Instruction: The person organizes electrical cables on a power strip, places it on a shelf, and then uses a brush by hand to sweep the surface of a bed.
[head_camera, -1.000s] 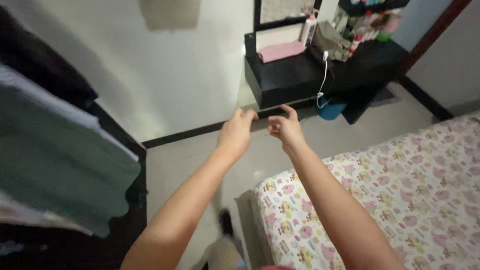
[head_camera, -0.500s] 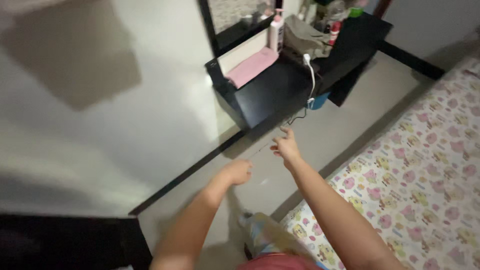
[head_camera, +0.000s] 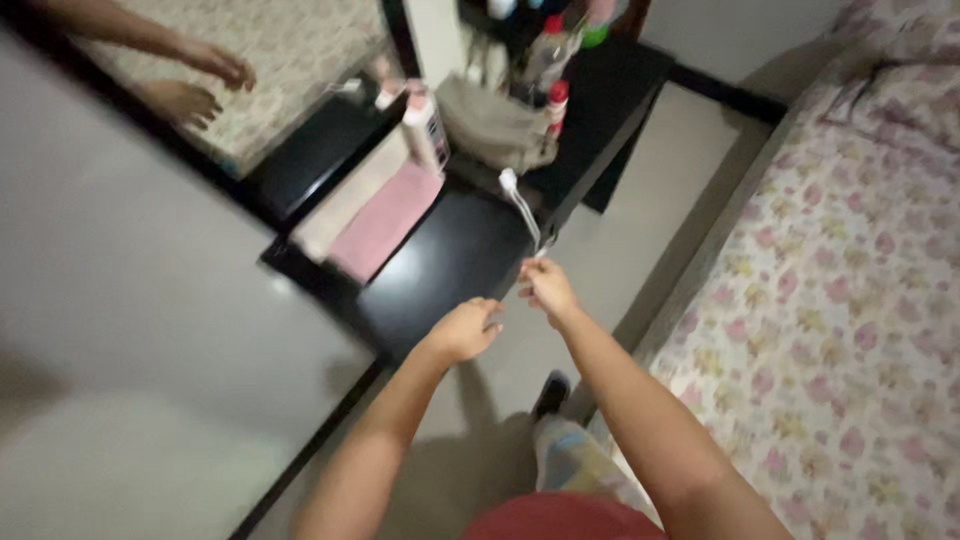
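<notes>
Both my arms reach forward over the floor toward a low black dresser (head_camera: 450, 262). My left hand (head_camera: 465, 330) hovers by the dresser's near corner, fingers loosely bent, holding nothing. My right hand (head_camera: 547, 288) is a little farther on, just under the lower end of a white charger cable (head_camera: 520, 205) that hangs off the dresser's edge. Whether it touches the cable I cannot tell. On the dresser lie a pink cloth (head_camera: 385, 222), a white pump bottle (head_camera: 425, 128) and a grey pouch (head_camera: 490, 128).
A mirror (head_camera: 270, 60) behind the dresser reflects two hands. Bottles with red caps (head_camera: 556, 100) stand at the back. A bed with a flowered sheet (head_camera: 840, 300) fills the right side. My foot (head_camera: 551, 392) is on the pale floor between bed and dresser.
The view has swung right and closer to the dresser. Both hands have moved forward to its near edge, and the right hand now sits under the hanging cable.
</notes>
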